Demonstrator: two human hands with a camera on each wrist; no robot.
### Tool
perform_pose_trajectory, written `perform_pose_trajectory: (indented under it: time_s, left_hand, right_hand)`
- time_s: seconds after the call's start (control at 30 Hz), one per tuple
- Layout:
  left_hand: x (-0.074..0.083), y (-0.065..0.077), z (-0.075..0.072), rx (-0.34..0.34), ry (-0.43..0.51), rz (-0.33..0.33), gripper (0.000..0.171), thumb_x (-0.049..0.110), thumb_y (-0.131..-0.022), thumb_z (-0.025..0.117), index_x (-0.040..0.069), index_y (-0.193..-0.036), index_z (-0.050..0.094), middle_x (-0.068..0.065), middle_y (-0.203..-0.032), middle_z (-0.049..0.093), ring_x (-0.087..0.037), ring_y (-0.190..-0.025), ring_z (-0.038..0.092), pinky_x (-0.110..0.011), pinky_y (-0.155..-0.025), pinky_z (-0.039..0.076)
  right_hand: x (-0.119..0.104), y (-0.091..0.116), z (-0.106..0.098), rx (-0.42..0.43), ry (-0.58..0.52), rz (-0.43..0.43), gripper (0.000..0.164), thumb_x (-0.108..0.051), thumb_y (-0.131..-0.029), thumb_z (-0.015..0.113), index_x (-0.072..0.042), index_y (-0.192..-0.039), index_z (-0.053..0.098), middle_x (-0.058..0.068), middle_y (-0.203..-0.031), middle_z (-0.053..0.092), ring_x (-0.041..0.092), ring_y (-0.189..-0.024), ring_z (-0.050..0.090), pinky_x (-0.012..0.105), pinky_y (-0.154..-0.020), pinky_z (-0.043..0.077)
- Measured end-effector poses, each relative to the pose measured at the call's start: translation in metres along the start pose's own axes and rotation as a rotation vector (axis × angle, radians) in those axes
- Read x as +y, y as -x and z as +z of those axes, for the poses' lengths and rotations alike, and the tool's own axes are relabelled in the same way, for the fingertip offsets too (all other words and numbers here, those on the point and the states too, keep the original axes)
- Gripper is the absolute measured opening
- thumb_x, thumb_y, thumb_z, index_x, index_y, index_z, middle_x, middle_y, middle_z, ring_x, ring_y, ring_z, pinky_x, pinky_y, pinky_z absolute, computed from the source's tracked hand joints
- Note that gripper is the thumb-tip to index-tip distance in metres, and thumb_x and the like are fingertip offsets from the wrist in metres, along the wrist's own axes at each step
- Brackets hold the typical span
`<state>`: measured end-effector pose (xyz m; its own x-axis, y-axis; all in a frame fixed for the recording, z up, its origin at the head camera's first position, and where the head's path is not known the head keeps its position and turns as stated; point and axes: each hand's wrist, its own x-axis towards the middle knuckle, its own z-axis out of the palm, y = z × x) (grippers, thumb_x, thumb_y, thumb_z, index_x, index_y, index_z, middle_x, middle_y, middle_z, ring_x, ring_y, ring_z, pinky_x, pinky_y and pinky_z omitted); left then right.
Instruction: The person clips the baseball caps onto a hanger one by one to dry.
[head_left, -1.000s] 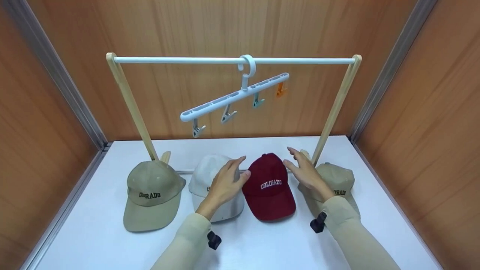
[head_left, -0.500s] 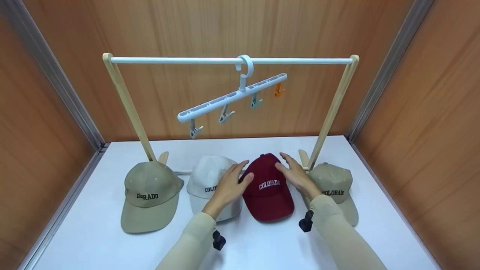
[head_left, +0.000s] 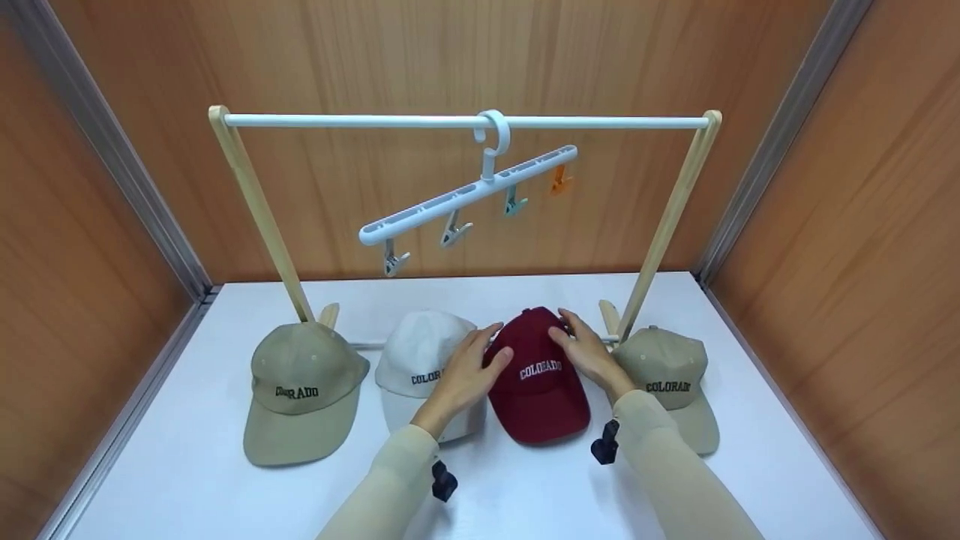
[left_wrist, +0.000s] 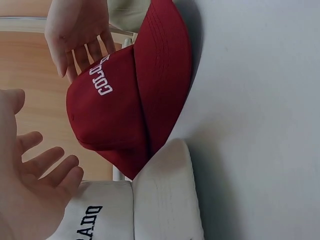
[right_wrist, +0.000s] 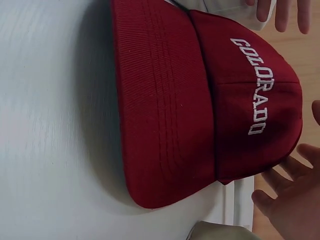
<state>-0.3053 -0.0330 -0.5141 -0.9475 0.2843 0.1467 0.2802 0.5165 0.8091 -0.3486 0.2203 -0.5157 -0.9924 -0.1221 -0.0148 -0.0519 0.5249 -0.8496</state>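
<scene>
A dark red baseball cap with white COLORADO lettering lies brim toward me on the white table. My left hand is at its left side, fingers loosely bent; in the left wrist view a gap shows between that hand and the red cap. On the cap's other side is my right hand, its fingers reaching along the crown; in the right wrist view some fingertips of this hand pass behind the crown's edge, so contact is unclear. A white cap sits partly behind my left forearm and hand.
Khaki caps lie at the far left and far right. Behind them stands a rack with wooden legs and a white rail. A light blue hanger with several clips hangs tilted from it. Wooden panels enclose the table.
My right hand has moved left and slightly down, from near the right khaki cap to the red cap's side. My left hand has shifted slightly right. The caps stay put.
</scene>
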Motion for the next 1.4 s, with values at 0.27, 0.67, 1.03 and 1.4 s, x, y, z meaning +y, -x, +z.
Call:
perform_pose_trajectory:
  time_s: [0.27,0.67,1.03,1.4]
  left_hand:
    - [-0.002,-0.001,0.003,0.007,0.015,0.019,0.064,0.051,-0.109,0.052,0.018,-0.163,0.043,-0.012,-0.159,0.05,-0.033,-0.145,0.049,-0.06,-0.12,0.037]
    - [-0.005,-0.002,0.005,0.009,0.009,-0.007,0.06,0.049,-0.11,0.052,0.022,-0.163,0.043,-0.012,-0.164,0.044,-0.035,-0.153,0.039,-0.06,-0.125,0.028]
    - [-0.004,-0.005,0.005,0.007,0.024,0.003,0.057,0.043,-0.111,0.052,0.02,-0.163,0.043,-0.01,-0.161,0.048,-0.032,-0.149,0.045,-0.057,-0.123,0.035]
    - [-0.004,-0.013,0.008,-0.002,0.038,0.02,0.057,0.044,-0.112,0.049,0.021,-0.164,0.042,-0.009,-0.165,0.044,-0.031,-0.155,0.037,-0.056,-0.126,0.028]
  right_hand:
    - [0.0,-0.001,0.002,0.061,0.035,0.002,0.059,-0.032,-0.112,0.049,-0.002,-0.162,0.039,0.028,-0.157,0.046,0.043,-0.148,0.043,0.056,-0.126,0.029]
    - [0.005,0.001,-0.002,0.092,-0.023,0.009,0.036,-0.031,-0.111,0.055,-0.005,-0.134,0.064,0.019,-0.136,0.064,0.035,-0.129,0.058,0.052,-0.113,0.043]
    - [0.002,0.003,-0.005,0.084,-0.203,-0.027,0.018,-0.015,-0.108,0.055,-0.003,-0.119,0.063,0.008,-0.106,0.066,0.019,-0.098,0.06,0.032,-0.088,0.047]
    - [-0.006,0.012,-0.014,-0.011,-0.34,-0.09,0.016,-0.007,-0.107,0.05,-0.002,-0.118,0.06,0.006,-0.108,0.062,0.021,-0.102,0.057,0.034,-0.09,0.045]
